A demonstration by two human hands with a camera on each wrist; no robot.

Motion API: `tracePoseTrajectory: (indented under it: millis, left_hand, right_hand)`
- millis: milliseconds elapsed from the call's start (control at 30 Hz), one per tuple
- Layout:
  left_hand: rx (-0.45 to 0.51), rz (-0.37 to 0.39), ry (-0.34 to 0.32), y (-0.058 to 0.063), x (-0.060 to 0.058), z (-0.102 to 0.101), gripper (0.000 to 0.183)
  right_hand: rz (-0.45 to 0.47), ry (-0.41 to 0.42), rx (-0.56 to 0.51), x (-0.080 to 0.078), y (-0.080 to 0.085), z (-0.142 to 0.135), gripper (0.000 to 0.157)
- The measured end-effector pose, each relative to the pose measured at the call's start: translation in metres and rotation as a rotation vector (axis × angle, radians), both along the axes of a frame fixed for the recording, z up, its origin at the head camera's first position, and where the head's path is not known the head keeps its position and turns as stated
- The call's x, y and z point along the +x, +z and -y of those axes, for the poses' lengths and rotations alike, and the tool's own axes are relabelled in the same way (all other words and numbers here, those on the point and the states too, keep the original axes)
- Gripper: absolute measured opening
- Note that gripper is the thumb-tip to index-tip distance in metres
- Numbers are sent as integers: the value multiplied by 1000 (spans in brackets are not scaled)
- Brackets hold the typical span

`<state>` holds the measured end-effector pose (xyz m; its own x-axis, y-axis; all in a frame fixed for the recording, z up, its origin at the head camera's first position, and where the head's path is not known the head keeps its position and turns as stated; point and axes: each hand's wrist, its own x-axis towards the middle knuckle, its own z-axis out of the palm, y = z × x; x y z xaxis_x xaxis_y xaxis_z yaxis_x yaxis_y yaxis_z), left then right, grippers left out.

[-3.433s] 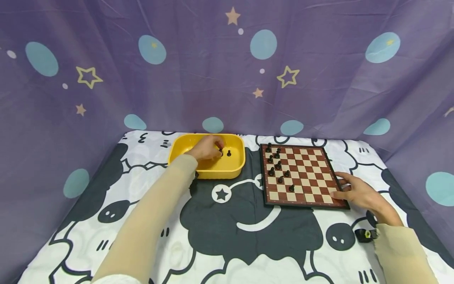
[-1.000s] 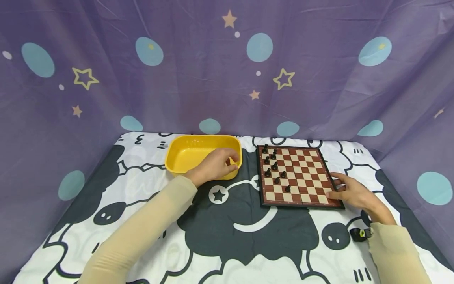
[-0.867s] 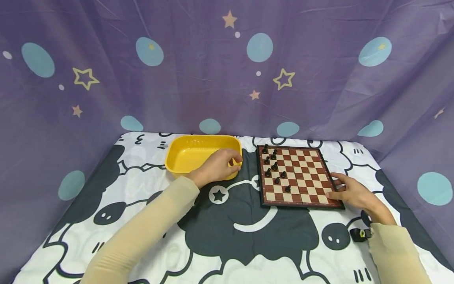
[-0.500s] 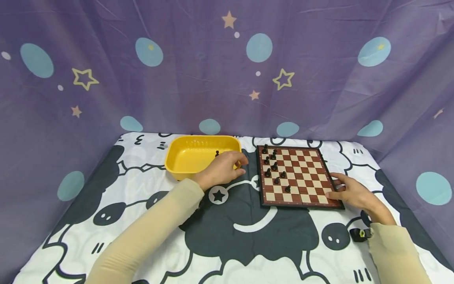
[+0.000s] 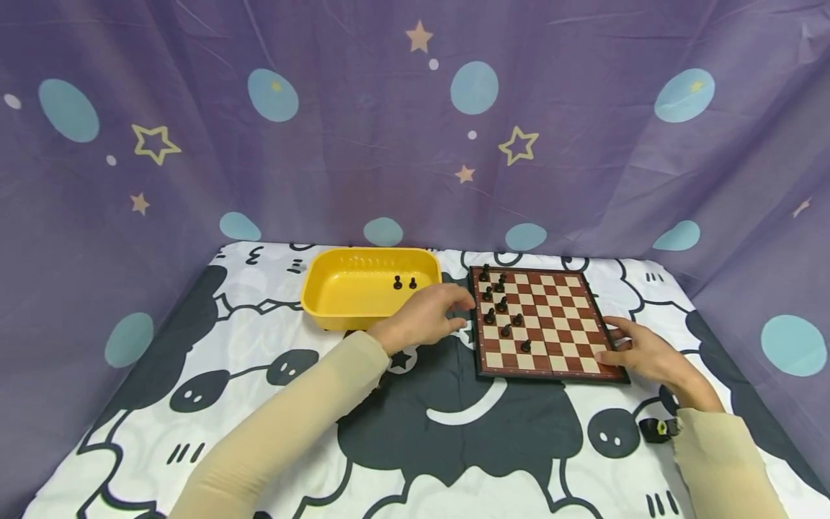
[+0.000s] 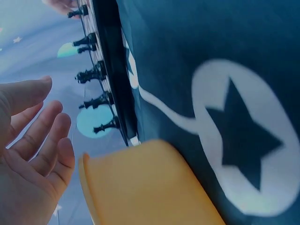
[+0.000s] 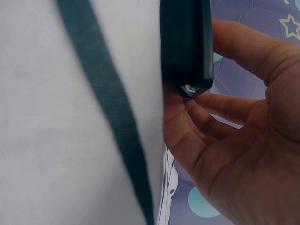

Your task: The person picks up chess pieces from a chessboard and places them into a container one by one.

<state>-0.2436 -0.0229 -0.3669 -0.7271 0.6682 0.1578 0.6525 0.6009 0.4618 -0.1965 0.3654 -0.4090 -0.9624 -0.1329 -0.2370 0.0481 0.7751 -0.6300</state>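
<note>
A chessboard (image 5: pixel 564 324) with red-brown and cream squares lies on the right, several black chess pieces (image 5: pixel 502 303) standing on its left part. My right hand (image 5: pixel 648 353) grips the board's right edge, thumb on top; in the right wrist view the fingers reach underneath. Between the yellow basin (image 5: pixel 350 317) and the board, my left hand (image 5: pixel 431 315) hovers with thumb and fingers bent, fingertips close to the board's left edge. I cannot tell whether a piece sits between thumb and index finger, as the index tip is hidden in the left wrist view. Two black pieces (image 5: pixel 398 283) stand in the basin.
A white and dark cartoon-print cloth (image 5: pixel 480 447) covers the table. Behind it hangs a purple curtain (image 5: pixel 363 144) with stars and dots. A black wrist device (image 5: pixel 658 430) shows at the right sleeve.
My left hand has come out of the yellow basin and moved right, up to the board's left side, uncovering the two pieces inside. The right hand keeps its grip on the board.
</note>
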Motion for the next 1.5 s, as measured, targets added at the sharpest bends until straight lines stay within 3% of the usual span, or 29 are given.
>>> tracePoseTrajectory:
  millis: [800, 1500]
  left_hand:
    - [-37, -11, -168, -18, 7, -57, 28]
    - [-86, 23, -194, -30, 2, -86, 25]
  right_hand:
    - [6, 3, -8, 1, 1, 0, 95]
    - [-7, 20, 17, 1, 1, -2, 92]
